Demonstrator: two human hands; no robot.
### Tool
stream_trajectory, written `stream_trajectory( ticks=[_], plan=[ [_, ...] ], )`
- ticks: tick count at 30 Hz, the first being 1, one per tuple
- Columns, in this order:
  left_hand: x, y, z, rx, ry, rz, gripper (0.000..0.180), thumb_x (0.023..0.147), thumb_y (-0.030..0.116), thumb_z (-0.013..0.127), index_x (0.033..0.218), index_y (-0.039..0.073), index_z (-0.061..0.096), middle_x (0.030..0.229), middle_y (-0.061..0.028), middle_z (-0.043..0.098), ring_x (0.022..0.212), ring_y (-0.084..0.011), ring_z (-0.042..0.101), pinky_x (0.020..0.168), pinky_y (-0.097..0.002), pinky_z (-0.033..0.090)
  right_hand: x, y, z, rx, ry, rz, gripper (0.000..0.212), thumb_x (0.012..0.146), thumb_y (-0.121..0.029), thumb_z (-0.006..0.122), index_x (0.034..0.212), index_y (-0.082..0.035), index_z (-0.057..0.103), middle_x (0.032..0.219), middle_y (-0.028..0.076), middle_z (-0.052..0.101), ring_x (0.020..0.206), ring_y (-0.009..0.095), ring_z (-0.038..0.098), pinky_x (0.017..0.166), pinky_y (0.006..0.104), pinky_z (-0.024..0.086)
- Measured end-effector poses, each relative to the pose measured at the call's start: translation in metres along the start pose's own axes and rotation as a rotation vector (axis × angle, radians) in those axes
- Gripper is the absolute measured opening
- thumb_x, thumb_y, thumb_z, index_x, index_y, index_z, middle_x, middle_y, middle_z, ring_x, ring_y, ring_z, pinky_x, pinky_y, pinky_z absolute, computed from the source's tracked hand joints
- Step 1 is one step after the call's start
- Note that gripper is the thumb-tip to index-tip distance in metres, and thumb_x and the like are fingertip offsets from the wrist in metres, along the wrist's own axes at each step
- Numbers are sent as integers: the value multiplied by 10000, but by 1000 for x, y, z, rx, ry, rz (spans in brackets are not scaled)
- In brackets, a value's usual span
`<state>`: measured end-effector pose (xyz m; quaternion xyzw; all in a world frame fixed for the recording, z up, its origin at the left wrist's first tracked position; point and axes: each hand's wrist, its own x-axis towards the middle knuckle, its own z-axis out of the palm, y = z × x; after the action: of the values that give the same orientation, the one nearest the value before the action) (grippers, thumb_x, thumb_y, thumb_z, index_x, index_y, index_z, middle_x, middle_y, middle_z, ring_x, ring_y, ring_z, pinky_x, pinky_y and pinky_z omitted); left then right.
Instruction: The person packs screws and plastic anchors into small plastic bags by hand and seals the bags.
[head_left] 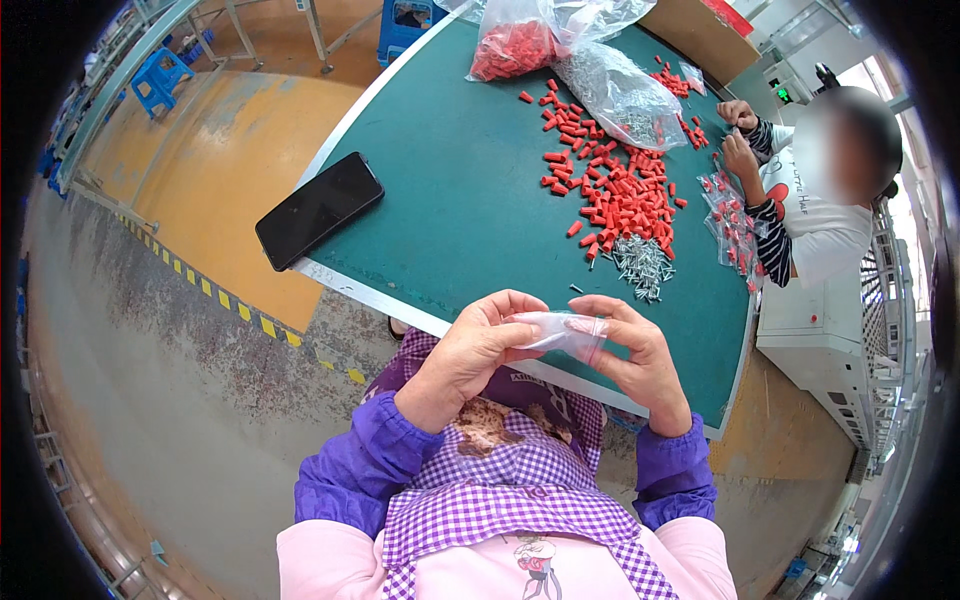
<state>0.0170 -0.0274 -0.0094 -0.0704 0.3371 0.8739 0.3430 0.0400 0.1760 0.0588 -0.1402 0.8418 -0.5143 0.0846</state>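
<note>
Over the near edge of the green table, I hold a small clear zip bag (pixel 568 334) between both hands. My left hand (pixel 475 345) pinches one end of it between thumb and fingers. At the other end, near a reddish strip, my right hand (pixel 640 352) grips it. Whether anything lies inside the bag I cannot make out. Just beyond my hands is a heap of small silver screws (pixel 642 266), with a large spread of red plastic caps (pixel 615 190) behind it.
A black phone (pixel 320 210) lies at the left edge of the green table (pixel 440 200). Bags of red caps (pixel 512 50) and screws (pixel 625 95) sit at the back, beside a cardboard box (pixel 700 38). A co-worker (pixel 830 190) works at the right, near filled small bags (pixel 732 225).
</note>
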Motion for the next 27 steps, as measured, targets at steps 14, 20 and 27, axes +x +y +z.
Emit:
stream_trajectory(
  ticks=[14, 20, 27],
  plan=[
    [2, -5, 14, -28, -10, -50, 278, 900, 261, 586, 1055, 33, 562, 1024, -80, 604, 908, -161, 621, 779, -308, 528, 5, 18, 17, 171, -42, 153, 335, 752, -95, 721, 1073, -49, 633, 1156, 91, 581, 1037, 195, 570, 879, 307, 454],
    [-5, 13, 12, -118, -56, -107, 377, 934, 366, 494, 1119, 44, 558, 1058, -78, 608, 952, -145, 598, 839, -308, 480, 5, 19, 8, 256, 34, 33, 208, 771, -48, 694, 978, -20, 685, 1249, 108, 523, 1138, 204, 492, 924, 326, 437],
    [-1, 3, 3, -82, 21, -42, 221, 910, 190, 544, 1080, 53, 580, 1063, -72, 603, 955, -161, 593, 813, -301, 493, 7, 26, 2, 112, 37, -20, 220, 777, -36, 679, 997, -40, 676, 1240, 113, 532, 1114, 216, 522, 902, 339, 448]
  ],
)
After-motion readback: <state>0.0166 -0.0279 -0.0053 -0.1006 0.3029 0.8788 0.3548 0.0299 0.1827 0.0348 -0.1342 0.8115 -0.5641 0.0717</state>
